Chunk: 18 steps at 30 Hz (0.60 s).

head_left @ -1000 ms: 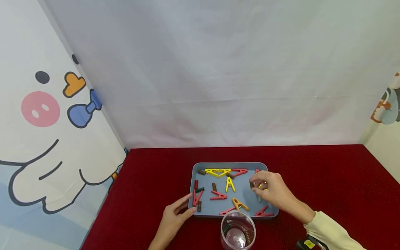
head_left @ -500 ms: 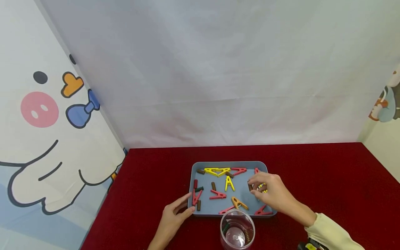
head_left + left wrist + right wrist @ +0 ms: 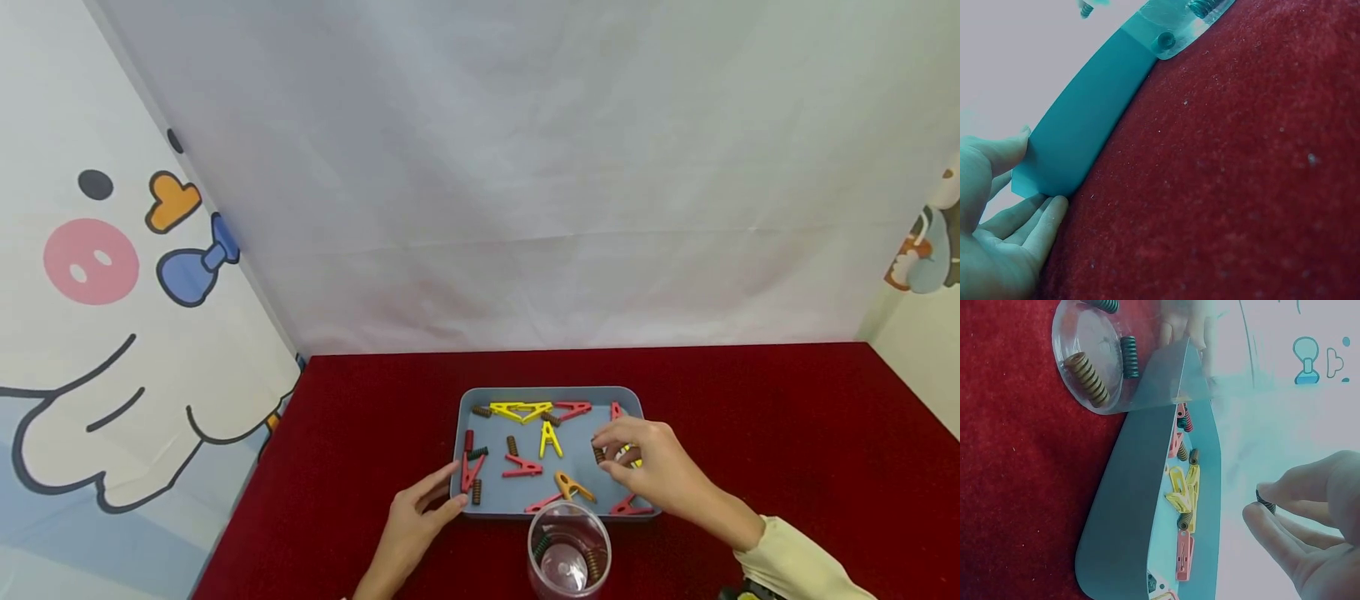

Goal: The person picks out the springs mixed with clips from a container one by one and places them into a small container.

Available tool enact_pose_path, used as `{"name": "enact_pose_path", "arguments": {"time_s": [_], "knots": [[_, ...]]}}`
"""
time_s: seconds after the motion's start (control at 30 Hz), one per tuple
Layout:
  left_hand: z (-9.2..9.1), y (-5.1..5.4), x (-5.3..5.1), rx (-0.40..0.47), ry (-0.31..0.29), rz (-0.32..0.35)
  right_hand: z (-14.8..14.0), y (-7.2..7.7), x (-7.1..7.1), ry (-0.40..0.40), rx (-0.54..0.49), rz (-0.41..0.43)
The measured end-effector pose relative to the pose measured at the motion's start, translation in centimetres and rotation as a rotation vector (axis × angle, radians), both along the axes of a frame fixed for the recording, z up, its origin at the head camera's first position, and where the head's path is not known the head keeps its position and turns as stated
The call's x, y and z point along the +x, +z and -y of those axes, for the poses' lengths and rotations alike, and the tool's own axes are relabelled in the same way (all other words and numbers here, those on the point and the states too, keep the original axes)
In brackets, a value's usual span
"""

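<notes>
A small dark coil spring (image 3: pixel 598 454) is pinched between the thumb and forefinger of my right hand (image 3: pixel 654 467), above the right part of the blue-grey tray (image 3: pixel 584 433). The right wrist view shows that same spring (image 3: pixel 1265 502) held at the fingertips. My left hand (image 3: pixel 411 525) touches the tray's front left corner with fairly straight fingers; in the left wrist view, thumb and fingers lie about the tray's wall (image 3: pixel 1085 119). Red, yellow and orange plastic clips and several springs are spread in the tray. A yellow clip lies partly hidden behind my right hand.
A clear plastic cup (image 3: pixel 536 567) with a few springs inside stands close in front of the tray. An orange clip (image 3: pixel 574 487) lies just behind its rim. Dark red cloth (image 3: pixel 765 417) covers the table, and a pale curtain (image 3: pixel 570 208) hangs behind.
My right hand, with the spring in its fingers, has shifted slightly left and toward me. My left hand stays at the tray corner.
</notes>
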<state>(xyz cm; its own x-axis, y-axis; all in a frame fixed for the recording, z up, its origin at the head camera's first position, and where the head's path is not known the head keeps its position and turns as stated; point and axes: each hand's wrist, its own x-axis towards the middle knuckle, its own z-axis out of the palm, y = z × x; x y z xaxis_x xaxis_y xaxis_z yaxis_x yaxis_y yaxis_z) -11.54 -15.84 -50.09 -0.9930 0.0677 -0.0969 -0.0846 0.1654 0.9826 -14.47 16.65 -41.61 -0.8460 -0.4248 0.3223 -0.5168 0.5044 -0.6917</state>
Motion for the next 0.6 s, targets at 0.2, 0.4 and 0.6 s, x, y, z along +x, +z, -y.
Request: {"name": "enact_pose_path", "arguments": {"time_s": [0.2, 0.4, 0.6], "knots": [[-0.10, -0.11, -0.06, -0.031, 0.005, 0.008, -0.07, 0.05, 0.11, 0.018, -0.006, -0.010], [-0.12, -0.24, -0.13, -0.038, 0.004, 0.001, -0.13, 0.37, 0.33, 0.034, -0.009, 0.001], [-0.09, -0.26, -0.03, -0.032, 0.005, -0.008, -0.33, 0.54, 0.61, 0.048, -0.010, 0.011]]}}
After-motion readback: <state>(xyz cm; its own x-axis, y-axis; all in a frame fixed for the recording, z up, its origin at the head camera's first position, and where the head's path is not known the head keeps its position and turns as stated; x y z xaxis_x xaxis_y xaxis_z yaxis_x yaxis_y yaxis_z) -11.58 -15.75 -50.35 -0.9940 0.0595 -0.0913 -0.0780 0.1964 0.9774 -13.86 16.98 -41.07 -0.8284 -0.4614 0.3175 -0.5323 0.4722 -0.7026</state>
